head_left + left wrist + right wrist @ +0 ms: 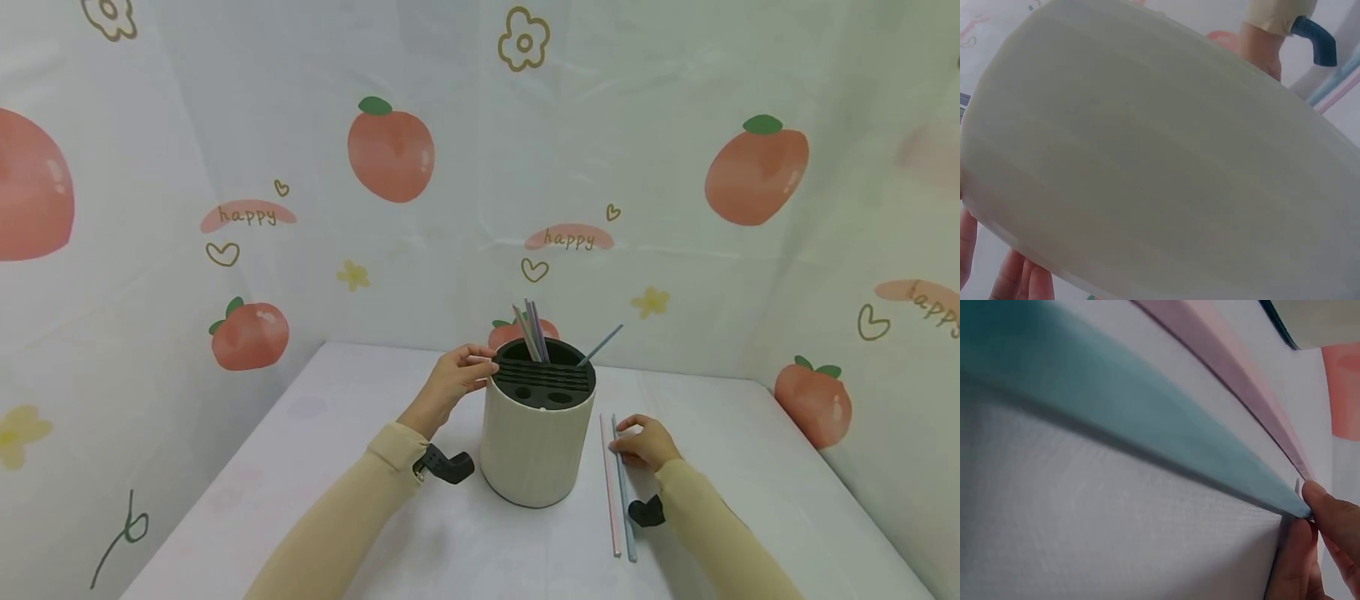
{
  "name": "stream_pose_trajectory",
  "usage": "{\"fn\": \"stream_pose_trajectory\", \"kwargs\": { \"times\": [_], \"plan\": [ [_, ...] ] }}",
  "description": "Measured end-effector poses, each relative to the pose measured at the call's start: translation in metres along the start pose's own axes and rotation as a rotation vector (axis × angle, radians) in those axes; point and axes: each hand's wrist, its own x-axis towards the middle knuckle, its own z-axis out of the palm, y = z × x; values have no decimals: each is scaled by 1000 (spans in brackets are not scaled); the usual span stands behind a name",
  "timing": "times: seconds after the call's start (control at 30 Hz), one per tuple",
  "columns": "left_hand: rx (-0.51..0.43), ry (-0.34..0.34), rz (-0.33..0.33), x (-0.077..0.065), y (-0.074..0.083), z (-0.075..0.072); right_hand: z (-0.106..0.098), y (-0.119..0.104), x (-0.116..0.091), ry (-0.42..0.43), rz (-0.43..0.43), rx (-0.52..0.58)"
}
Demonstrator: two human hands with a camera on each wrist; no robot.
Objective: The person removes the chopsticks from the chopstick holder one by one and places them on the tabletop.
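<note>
A cream cylindrical knife block [534, 454] with a black slotted top stands upright in the head view. Against the left side of its rim rest the fingertips of my left hand [453, 379], the fingers fairly straight. To the block's right, two long thin straws lie side by side on the table: a pink straw [610, 492] and a blue straw [622, 500]. My right hand [647, 443] pinches the blue straw near its far end, between thumb and finger; the right wrist view shows this pinch. The pink straw [1235, 375] lies just beside it.
Several pastel straws [534, 332] stand in the block's open rear compartment, and another blue straw [602, 343] leans out to the right. Slots and oval holes fill the front of the top. The white table [300, 467] meets a fruit-printed cloth backdrop [450, 275] behind and at the sides.
</note>
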Motion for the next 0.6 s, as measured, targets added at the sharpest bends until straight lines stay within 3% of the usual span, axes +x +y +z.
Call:
{"fn": "stream_pose_trajectory", "kwargs": {
  "times": [0.6],
  "plan": [
    [9, 10, 5, 0, -1, 1, 3, -2, 0, -1, 27, -40]
  ]
}}
